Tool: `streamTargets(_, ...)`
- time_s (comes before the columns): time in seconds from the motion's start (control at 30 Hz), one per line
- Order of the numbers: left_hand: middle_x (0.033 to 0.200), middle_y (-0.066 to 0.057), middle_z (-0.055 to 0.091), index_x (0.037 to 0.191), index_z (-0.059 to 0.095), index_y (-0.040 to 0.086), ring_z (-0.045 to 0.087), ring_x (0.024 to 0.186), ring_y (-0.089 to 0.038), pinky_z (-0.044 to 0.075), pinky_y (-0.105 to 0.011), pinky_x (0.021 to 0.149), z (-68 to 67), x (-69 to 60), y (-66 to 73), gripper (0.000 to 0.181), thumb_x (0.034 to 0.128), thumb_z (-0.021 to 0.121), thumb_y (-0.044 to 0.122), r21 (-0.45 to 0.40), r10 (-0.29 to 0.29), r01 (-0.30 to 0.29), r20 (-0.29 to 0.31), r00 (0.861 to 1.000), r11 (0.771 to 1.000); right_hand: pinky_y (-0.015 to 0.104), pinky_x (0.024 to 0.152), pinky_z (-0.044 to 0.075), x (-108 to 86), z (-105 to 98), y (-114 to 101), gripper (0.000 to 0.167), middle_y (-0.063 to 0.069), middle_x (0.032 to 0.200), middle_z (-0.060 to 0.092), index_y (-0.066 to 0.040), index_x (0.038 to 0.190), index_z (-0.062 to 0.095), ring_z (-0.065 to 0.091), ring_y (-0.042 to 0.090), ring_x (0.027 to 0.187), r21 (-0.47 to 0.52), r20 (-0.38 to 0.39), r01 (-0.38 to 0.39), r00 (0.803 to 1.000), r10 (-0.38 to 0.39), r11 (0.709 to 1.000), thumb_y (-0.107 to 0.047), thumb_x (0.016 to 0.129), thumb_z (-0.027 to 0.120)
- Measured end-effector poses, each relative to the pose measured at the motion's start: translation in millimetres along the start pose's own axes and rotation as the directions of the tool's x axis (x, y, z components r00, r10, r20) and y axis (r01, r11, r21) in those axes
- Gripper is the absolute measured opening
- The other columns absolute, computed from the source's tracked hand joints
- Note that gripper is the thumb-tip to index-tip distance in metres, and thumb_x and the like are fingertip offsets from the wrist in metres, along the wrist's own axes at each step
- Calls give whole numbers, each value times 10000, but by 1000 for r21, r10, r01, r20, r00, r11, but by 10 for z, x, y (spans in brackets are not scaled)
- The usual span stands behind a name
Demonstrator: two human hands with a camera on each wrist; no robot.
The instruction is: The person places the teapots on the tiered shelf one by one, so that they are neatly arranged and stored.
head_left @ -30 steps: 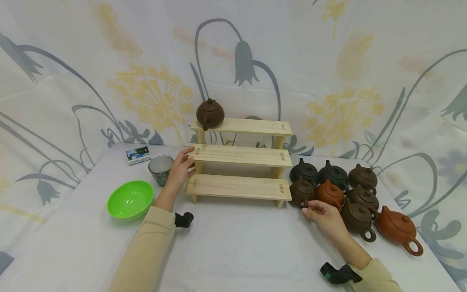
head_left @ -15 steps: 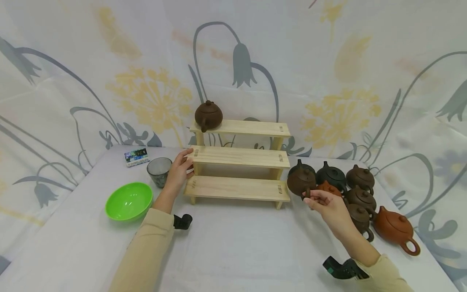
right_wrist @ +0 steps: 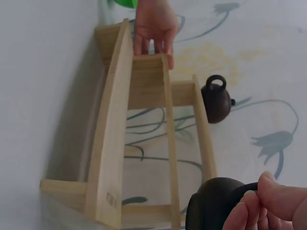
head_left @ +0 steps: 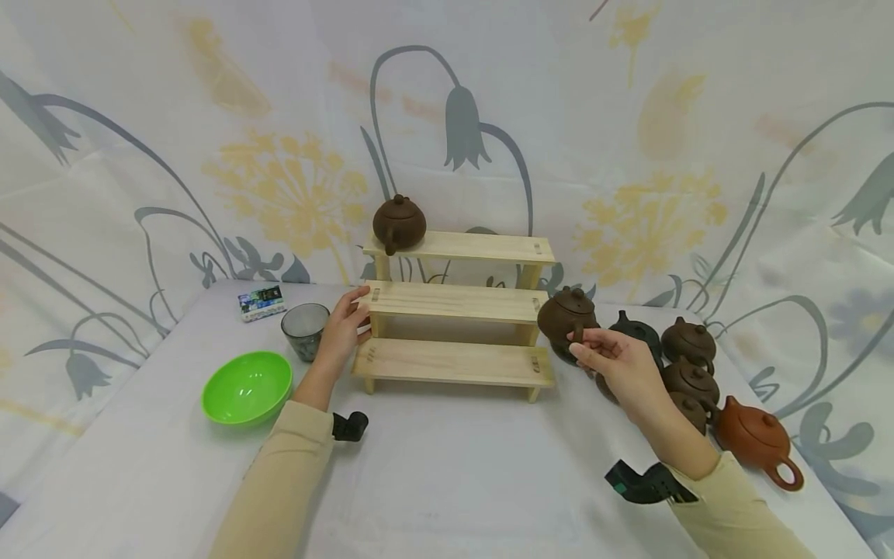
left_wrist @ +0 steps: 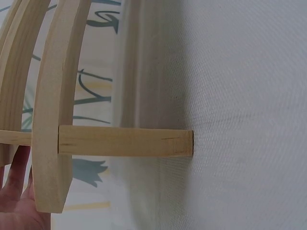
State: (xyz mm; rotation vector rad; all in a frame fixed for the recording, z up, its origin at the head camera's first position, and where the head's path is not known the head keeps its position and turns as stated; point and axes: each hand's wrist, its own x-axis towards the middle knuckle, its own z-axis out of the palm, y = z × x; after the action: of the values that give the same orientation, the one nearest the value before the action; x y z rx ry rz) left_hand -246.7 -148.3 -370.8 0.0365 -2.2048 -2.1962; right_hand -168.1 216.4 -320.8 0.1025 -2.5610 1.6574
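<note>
A dark brown teapot (head_left: 564,312) is pinched by its handle in my right hand (head_left: 625,369), raised beside the shelf's right end. In the right wrist view, thumb and fingers close on that handle, with the teapot (right_wrist: 211,203) partly cut off by the frame. My left hand (head_left: 340,330) touches the left end of the three-tier wooden shelf (head_left: 454,301) at its middle tier, fingers fairly straight. Another brown teapot (head_left: 399,223) sits on the top tier's left end. In the left wrist view, fingers (left_wrist: 17,175) show behind the shelf's end board.
Several teapots stand right of the shelf, among them a black one (head_left: 635,330), brown ones (head_left: 687,339) and a reddish one (head_left: 754,435); my right hand hides some. Leftward are a grey glass cup (head_left: 305,330), a green bowl (head_left: 247,388) and a small patterned box (head_left: 261,303).
My right hand has lifted the brown teapot from the group, moving it up and slightly left toward the shelf. The left hand stays against the shelf's end.
</note>
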Motion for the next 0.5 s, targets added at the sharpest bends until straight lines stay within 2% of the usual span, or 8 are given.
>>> streamTargets(0.13, 1336, -191, 386, 1423, 359, 117, 411, 1193, -329, 356, -471, 1001, -7, 7, -10, 404, 1020, 355, 147, -2, 0, 0, -2, 1000, 1000, 179, 691, 487, 99, 64, -135, 375, 50, 882, 599, 87, 1146, 564, 571, 86, 759, 11, 13, 31, 999, -31, 999, -199, 911, 623)
streamTargets(0.33, 1344, -197, 379, 1424, 358, 109, 414, 1180, -329, 354, -471, 1000, -21, 15, -23, 407, 1019, 359, 149, -16, 1, -1, 0, 1000, 1000, 185, 674, 493, 321, 228, -325, 335, -10, 823, 581, 102, 1118, 579, 571, 96, 734, 44, 9, 124, 992, -125, 991, -151, 904, 629)
streamTargets(0.5, 1337, -197, 380, 1421, 361, 104, 420, 1172, -326, 364, -466, 991, 15, 20, -27, 405, 1018, 362, 141, -21, 8, -8, -2, 1000, 1000, 235, 695, 497, 500, 372, -481, 317, -1, 819, 571, 103, 1111, 584, 566, 108, 730, 93, 41, 158, 986, -162, 983, -130, 902, 629)
